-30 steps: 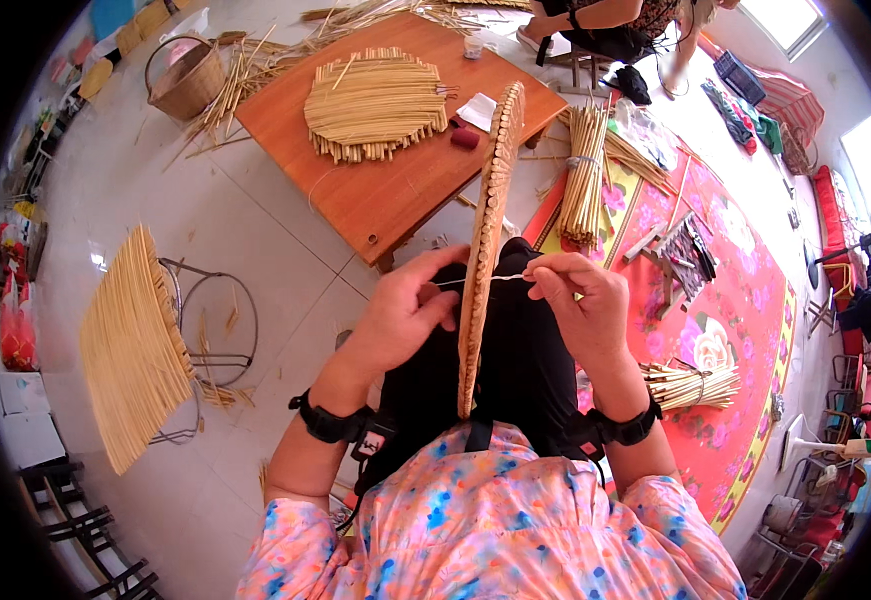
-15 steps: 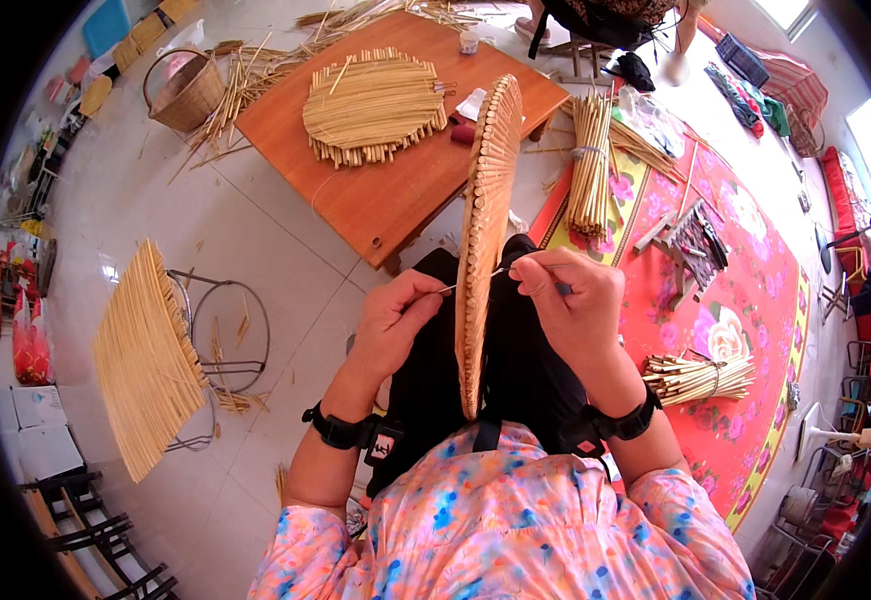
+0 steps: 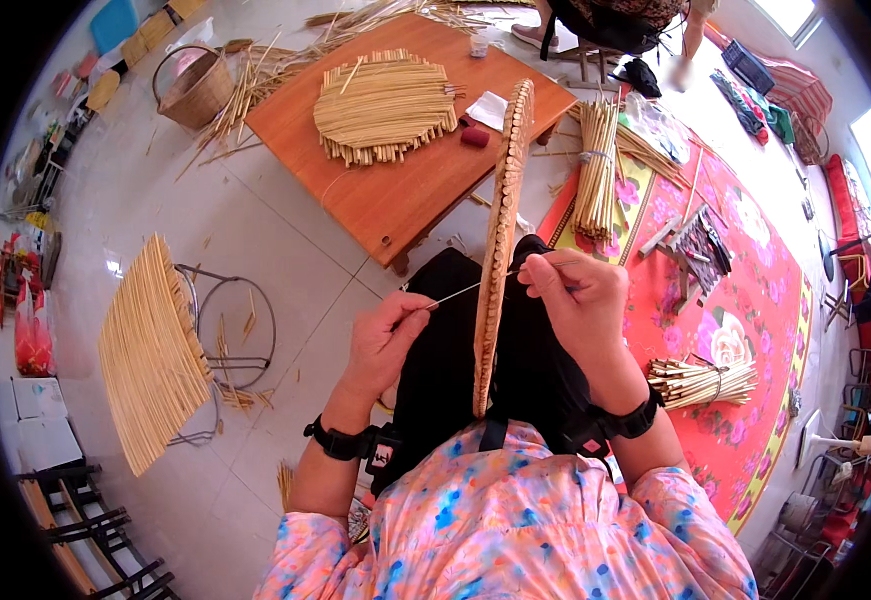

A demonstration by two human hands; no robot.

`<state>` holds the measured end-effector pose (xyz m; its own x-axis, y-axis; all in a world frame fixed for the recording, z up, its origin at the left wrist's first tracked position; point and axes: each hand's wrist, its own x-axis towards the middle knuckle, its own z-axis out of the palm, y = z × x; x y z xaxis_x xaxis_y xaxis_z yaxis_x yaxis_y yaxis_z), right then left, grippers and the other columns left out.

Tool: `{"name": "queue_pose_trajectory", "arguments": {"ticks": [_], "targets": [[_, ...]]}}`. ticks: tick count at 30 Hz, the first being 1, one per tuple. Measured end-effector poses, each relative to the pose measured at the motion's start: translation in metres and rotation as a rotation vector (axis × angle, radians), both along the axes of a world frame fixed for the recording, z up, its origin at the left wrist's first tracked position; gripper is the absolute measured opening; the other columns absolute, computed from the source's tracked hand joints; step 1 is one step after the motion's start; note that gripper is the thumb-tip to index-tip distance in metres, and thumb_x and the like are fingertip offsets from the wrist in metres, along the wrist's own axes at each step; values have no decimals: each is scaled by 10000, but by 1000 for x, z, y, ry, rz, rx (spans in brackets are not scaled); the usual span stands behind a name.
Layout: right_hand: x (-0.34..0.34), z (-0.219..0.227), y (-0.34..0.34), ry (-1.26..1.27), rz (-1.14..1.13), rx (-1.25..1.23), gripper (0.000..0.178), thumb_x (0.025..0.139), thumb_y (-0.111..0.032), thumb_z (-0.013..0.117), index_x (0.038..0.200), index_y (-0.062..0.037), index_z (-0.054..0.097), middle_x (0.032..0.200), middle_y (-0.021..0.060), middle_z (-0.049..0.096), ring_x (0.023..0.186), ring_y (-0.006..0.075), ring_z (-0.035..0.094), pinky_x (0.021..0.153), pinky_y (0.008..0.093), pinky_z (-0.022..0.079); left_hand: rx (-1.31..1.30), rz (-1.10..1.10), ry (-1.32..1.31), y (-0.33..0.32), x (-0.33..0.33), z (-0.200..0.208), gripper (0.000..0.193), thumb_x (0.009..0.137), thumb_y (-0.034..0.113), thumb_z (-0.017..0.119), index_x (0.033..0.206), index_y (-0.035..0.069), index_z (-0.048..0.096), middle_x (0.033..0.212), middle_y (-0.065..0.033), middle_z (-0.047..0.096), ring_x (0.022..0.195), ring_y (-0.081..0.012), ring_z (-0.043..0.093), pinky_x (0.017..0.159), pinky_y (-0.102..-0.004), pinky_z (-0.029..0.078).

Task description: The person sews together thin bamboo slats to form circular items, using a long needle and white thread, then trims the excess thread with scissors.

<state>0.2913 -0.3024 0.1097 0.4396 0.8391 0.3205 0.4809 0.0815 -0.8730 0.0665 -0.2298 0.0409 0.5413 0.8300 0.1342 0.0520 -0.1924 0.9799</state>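
Observation:
A round mat of bundled straw stalks (image 3: pixel 501 235) stands on edge between my thighs, seen nearly side-on. To its left, my left hand (image 3: pixel 384 340) is closed, thumb and finger pinching a thin pale strand (image 3: pixel 456 294) that runs taut to the mat's face. Whether the strand is thread or a long needle I cannot tell. Across the mat, my right hand (image 3: pixel 578 295) pinches another thin length close to the mat's right face. Neither hand grips the mat itself.
Ahead is a brown wooden table (image 3: pixel 356 205) bearing another stalk mat (image 3: pixel 386 105), a red thread spool (image 3: pixel 474 137) and a white cloth (image 3: pixel 488 109). A stalk panel (image 3: pixel 151 355) leans at a metal stool on the left. Tied stalk bundles (image 3: pixel 596 170) lie right; a person sits beyond.
My left hand has drawn away from the mat, and more of the thin strand shows between them. The mat has turned more edge-on and shifted slightly right in view.

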Motion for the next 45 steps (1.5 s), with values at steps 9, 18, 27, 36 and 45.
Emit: {"name": "queue_pose_trajectory", "arguments": {"ticks": [9, 18, 27, 36, 45], "targets": [[5, 6, -4, 183, -34, -47, 250, 940, -110, 608, 771, 62, 675, 696, 74, 671, 591, 96, 611, 543, 209, 481, 88, -28, 40, 4, 18, -8, 119, 929, 41, 568, 1013, 21, 651, 824, -50, 646, 714, -121, 592, 662, -239, 459], [16, 6, 3, 174, 57, -145, 258, 938, -101, 601, 739, 53, 659, 690, 59, 657, 552, 83, 585, 509, 211, 455, 202, -110, 178, 16, 16, 13, 149, 911, 54, 596, 1048, 23, 647, 914, -88, 638, 721, -185, 611, 651, -264, 482], [24, 36, -22, 229, -182, 205, 208, 918, -120, 644, 776, 29, 675, 700, 38, 683, 557, 65, 607, 502, 189, 455, 500, 138, 137, 11, 34, 79, 245, 830, 90, 692, 1067, 46, 648, 1104, -119, 598, 843, -220, 637, 690, -296, 513], [24, 71, -20, -19, 42, 163, 150, 867, -91, 689, 761, 16, 680, 641, 63, 661, 554, 87, 631, 493, 215, 463, 687, -55, 55, 2, 78, 144, 221, 793, 47, 719, 1006, 58, 662, 960, -80, 646, 757, -196, 599, 659, -300, 473], [11, 80, 10, -42, 222, 200, 140, 778, -114, 767, 814, -9, 682, 685, 68, 662, 535, 115, 621, 479, 237, 448, 651, 7, 221, 16, 63, 145, 139, 825, 93, 708, 949, 60, 655, 821, -49, 665, 680, -186, 617, 636, -300, 451]]}}
